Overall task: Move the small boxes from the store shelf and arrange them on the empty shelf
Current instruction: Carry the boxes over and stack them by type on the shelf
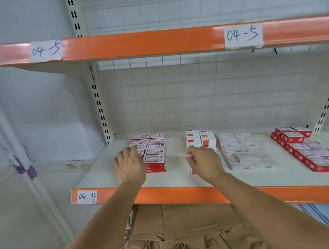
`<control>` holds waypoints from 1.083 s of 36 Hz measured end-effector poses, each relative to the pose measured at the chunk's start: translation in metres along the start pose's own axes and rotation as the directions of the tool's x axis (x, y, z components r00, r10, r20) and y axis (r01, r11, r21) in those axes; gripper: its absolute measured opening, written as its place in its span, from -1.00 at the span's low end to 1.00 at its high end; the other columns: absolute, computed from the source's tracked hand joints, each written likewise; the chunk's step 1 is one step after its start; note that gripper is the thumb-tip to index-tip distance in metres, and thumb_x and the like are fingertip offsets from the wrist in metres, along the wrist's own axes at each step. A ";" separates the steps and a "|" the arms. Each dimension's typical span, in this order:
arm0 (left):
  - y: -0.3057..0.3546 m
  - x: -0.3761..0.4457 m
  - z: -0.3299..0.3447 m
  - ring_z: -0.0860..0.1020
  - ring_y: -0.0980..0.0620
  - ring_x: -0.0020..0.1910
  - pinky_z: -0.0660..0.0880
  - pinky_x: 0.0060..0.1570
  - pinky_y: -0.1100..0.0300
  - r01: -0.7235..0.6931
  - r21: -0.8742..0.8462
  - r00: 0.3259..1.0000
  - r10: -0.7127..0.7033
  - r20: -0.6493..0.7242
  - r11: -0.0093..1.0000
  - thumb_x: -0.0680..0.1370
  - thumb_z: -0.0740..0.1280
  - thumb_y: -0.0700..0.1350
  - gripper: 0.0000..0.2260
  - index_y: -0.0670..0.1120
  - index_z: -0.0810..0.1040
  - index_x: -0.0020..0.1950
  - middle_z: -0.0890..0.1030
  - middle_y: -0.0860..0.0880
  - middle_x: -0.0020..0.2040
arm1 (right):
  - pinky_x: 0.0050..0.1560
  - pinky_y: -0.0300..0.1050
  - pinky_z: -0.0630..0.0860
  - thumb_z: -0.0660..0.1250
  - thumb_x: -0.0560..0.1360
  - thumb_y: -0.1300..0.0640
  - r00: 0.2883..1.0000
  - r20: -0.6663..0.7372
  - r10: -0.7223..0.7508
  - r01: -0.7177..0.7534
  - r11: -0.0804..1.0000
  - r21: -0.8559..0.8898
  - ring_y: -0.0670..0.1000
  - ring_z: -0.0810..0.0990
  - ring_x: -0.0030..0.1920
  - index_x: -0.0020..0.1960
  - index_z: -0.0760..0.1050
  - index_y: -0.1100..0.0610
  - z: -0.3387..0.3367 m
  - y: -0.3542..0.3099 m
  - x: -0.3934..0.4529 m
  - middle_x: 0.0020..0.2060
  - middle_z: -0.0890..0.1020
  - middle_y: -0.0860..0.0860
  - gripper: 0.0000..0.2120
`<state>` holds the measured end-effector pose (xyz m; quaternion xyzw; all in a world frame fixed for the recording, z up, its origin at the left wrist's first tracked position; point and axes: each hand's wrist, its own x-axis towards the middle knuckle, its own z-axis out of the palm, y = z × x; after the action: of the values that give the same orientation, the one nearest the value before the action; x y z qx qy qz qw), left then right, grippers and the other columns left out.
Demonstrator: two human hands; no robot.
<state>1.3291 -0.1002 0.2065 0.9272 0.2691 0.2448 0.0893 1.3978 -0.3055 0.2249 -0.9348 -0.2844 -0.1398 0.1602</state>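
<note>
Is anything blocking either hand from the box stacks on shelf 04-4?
Nothing visible. The left hand already reaches the red-and-white stack, and the right hand is at the white stack. Bare shelf lies between the stacks.

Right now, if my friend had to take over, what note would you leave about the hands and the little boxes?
Left hand: fingers spread over the left block of red-and-white boxes; whether it grips one can't be seen.
Right hand: fingers curled at the white boxes with red stripes; a grip isn't clear.
All on shelf 04-4: also a group of flat white boxes and red boxes at far right.
Done: four groups laid in rows.
Left: can't tell how many more boxes are coming.
</note>
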 end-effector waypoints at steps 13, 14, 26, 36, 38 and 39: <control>-0.013 -0.001 -0.002 0.33 -0.13 0.30 0.32 0.23 0.04 0.064 -0.106 0.987 -0.047 0.156 0.992 0.64 0.08 -0.15 -0.70 -0.13 0.34 0.36 0.44 -0.12 0.31 | 0.07 -0.05 0.54 0.18 0.60 -0.02 0.981 0.186 0.052 -0.115 0.930 0.349 0.06 0.56 0.14 0.47 0.15 -0.01 0.046 -0.075 0.014 0.19 0.58 0.01 -0.53; -0.014 -0.002 -0.002 0.32 -0.12 0.31 0.32 0.24 0.05 0.050 -0.093 0.986 -0.035 0.160 0.994 0.64 0.08 -0.14 -0.70 -0.13 0.35 0.36 0.42 -0.11 0.32 | 0.10 -0.02 0.54 0.19 0.59 -0.02 0.979 0.196 0.056 -0.126 0.922 0.367 0.07 0.55 0.16 0.47 0.13 0.00 0.048 -0.078 0.014 0.21 0.57 0.02 -0.51; 0.035 -0.008 0.006 0.28 -0.11 0.40 0.15 0.41 -0.01 -0.150 -0.033 0.989 0.150 -0.008 0.988 0.63 0.16 -0.05 -0.65 -0.08 0.37 0.40 0.37 -0.08 0.41 | 0.23 -0.04 0.29 0.14 0.61 0.07 0.984 -0.051 0.168 -0.165 0.984 0.068 0.05 0.45 0.24 0.37 0.34 0.04 0.006 -0.004 -0.009 0.22 0.53 -0.01 -0.67; 0.174 -0.057 0.038 0.33 0.02 0.32 0.17 0.33 0.18 -0.379 -0.150 0.925 0.381 -0.018 0.913 0.62 0.16 -0.09 -0.69 0.00 0.44 0.36 0.43 0.03 0.34 | 0.20 -0.08 0.22 0.15 0.57 0.21 0.931 -0.124 0.343 -0.348 0.937 -0.026 0.03 0.40 0.26 0.33 0.41 0.00 -0.035 0.156 -0.050 0.20 0.56 -0.06 -0.65; 0.196 -0.065 0.044 0.33 0.02 0.33 0.17 0.34 0.19 -0.379 -0.164 0.924 0.382 -0.012 0.911 0.62 0.16 -0.11 -0.68 0.01 0.43 0.37 0.43 0.03 0.34 | 0.24 -0.06 0.22 0.16 0.58 0.20 0.932 -0.092 0.350 -0.352 0.936 -0.016 0.03 0.38 0.29 0.35 0.40 -0.01 -0.039 0.179 -0.053 0.22 0.55 -0.07 -0.64; 0.205 -0.069 0.046 0.33 0.03 0.35 0.17 0.35 0.20 -0.380 -0.164 0.923 0.384 -0.003 0.910 0.62 0.16 -0.13 -0.68 0.02 0.42 0.38 0.43 0.04 0.35 | 0.25 -0.05 0.21 0.15 0.59 0.18 0.934 -0.070 0.351 -0.352 0.936 -0.004 0.03 0.37 0.30 0.36 0.39 -0.02 -0.041 0.187 -0.053 0.23 0.55 -0.07 -0.64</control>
<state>1.3951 -0.3114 0.1994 0.9550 0.0607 0.2649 0.1186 1.4570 -0.4939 0.2021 -0.9667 -0.1058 -0.1429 0.1842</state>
